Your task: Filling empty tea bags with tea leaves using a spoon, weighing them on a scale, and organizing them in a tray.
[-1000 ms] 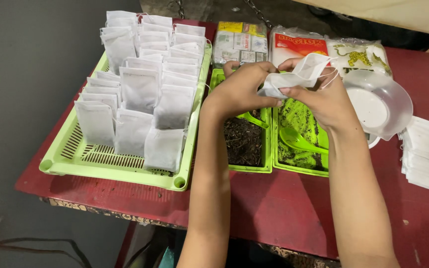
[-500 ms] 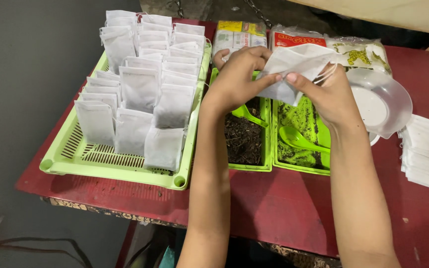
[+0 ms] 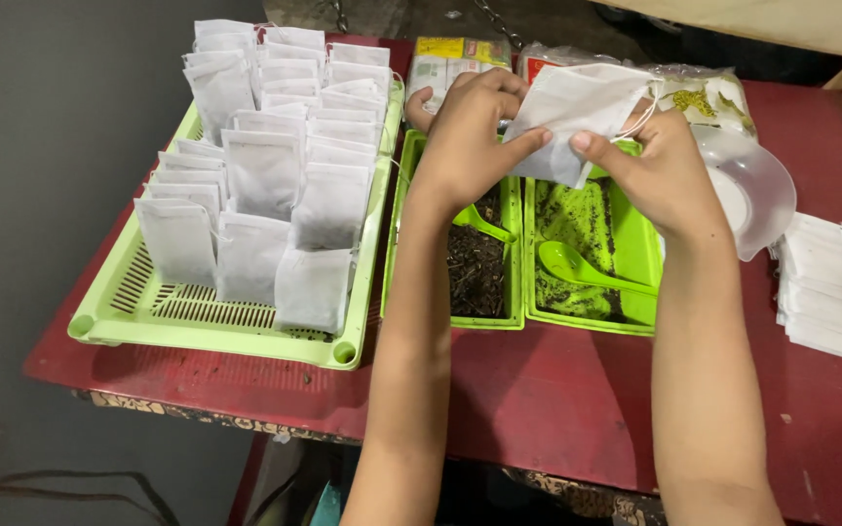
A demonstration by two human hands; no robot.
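Note:
My left hand [image 3: 470, 136] and my right hand [image 3: 660, 170] both pinch one white paper pouch [image 3: 577, 107] with a thin string, held above two small green trays. The left small tray [image 3: 511, 205] holds dark loose leaves and a green spoon [image 3: 478, 222]. In the right small tray [image 3: 640, 258] lie greenish crumbs and another green spoon [image 3: 582, 268]. A large green slotted tray [image 3: 148, 302] at the left carries several filled white pouches [image 3: 265, 166] standing in rows.
A stack of flat empty pouches [image 3: 825, 282] lies at the right on the red table [image 3: 557, 390]. A clear plastic bowl [image 3: 757, 185] sits behind my right hand. Printed packets [image 3: 440, 63] line the table's far edge. The table's front edge drops to a dark floor.
Both hands have lifted the pouch and spread it flatter, moving it slightly away from me. The view has shifted a little; the trays stay where they were.

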